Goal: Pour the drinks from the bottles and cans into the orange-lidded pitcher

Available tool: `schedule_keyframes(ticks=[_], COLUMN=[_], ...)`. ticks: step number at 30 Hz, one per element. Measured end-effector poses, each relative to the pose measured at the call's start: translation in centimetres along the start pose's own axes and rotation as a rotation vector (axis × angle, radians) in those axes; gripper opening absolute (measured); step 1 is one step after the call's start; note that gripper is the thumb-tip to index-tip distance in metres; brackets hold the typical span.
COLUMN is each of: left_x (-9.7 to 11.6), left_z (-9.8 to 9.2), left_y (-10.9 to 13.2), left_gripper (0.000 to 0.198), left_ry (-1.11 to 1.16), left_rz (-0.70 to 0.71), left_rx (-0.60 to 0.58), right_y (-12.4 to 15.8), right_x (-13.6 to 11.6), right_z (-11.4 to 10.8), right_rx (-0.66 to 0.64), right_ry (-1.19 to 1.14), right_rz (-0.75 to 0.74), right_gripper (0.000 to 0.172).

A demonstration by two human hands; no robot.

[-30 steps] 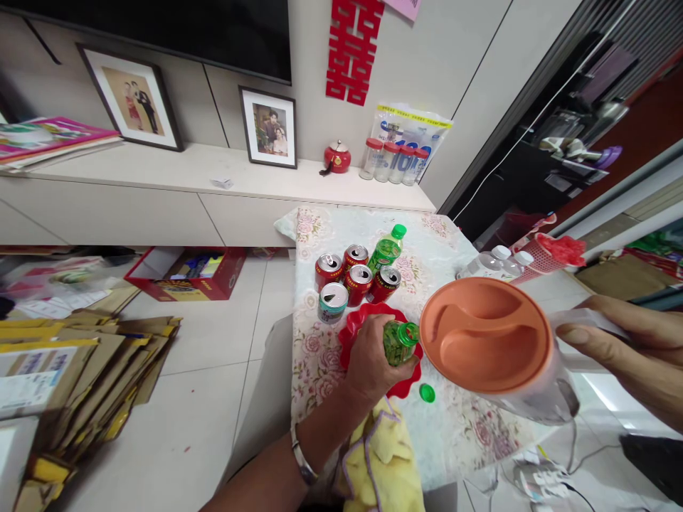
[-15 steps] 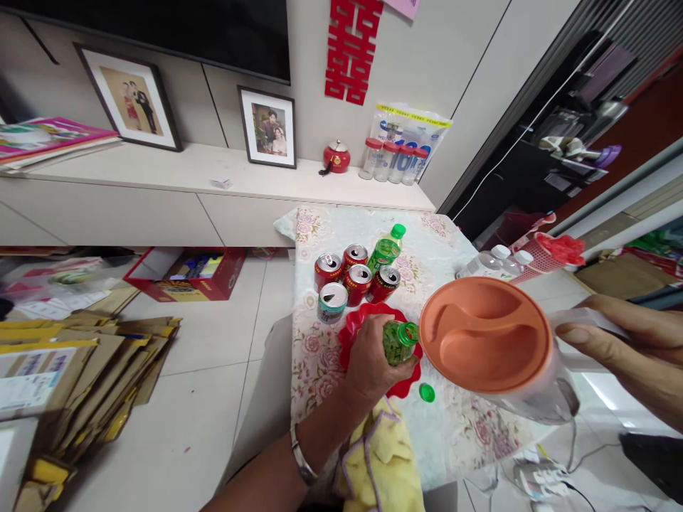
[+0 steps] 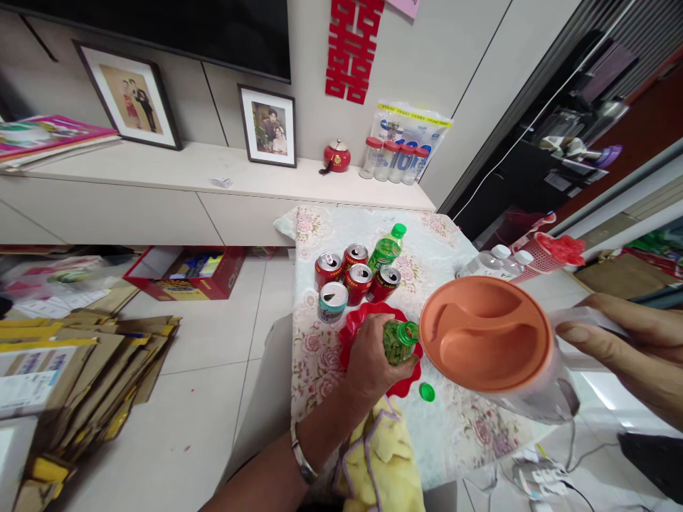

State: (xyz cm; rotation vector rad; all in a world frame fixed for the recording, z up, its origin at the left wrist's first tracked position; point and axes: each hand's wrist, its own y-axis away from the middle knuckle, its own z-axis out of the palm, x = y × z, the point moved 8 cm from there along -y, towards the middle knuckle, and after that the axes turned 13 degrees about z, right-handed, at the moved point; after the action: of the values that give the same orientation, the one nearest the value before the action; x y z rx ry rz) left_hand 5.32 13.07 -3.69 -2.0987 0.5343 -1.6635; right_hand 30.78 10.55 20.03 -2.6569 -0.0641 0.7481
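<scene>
My left hand [image 3: 373,355] is wrapped round a green plastic bottle [image 3: 398,345] without its cap, held over a scalloped red tray [image 3: 349,334]. My right hand [image 3: 629,348] grips the handle of a clear pitcher [image 3: 538,398] with an orange lid [image 3: 485,334]. The lid's edge is close to the bottle's mouth; whether they touch I cannot tell. A loose green cap [image 3: 427,392] lies on the tablecloth below them. Behind the tray stand several opened red cans [image 3: 358,281], a light teal can [image 3: 332,302] and a capped green bottle [image 3: 388,245].
A yellow cloth [image 3: 387,462] hangs at the near table edge. Clear bottles with white caps [image 3: 491,262] stand at the right, near a pink basket [image 3: 544,256]. Flattened cardboard [image 3: 107,377] and a red box [image 3: 186,281] lie on the floor at left. Cables surround a power strip [image 3: 541,476].
</scene>
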Motion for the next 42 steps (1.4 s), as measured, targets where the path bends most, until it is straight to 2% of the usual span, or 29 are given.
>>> schedule_keyframes(ticks=[11,26,33,36,42], left_x=[0.11,-0.16,-0.34,-0.18,0.26], left_z=[-0.12,-0.08,0.25,0.06,-0.22], left_y=[-0.11,0.07,0.14,0.11,0.0], left_gripper=[0.072,0.07,0.071,0.07,0.071], left_ry=[0.031,0.053,0.071,0.047,0.004], left_rz=[-0.046,-0.034,-0.05,-0.037,0.02], left_rx=[-0.014,0.011,-0.006,0.002,0.017], right_y=[-0.03,-0.17,0.12,0.39,0.35], right_x=[-0.38,-0.69,-0.53,-0.27,-0.01], right_z=[0.32,0.06,0.66,0.74,0.58], right_rx=[-0.052,-0.027,-0.047,-0.043,-0.053], right_ry=[0.013,0.032,0.011,0.0,0.001], right_rz=[-0.036,-0.065,0.021,0.061,0.043], right_gripper=[0.011,0.011,0.019,0.018,0.016])
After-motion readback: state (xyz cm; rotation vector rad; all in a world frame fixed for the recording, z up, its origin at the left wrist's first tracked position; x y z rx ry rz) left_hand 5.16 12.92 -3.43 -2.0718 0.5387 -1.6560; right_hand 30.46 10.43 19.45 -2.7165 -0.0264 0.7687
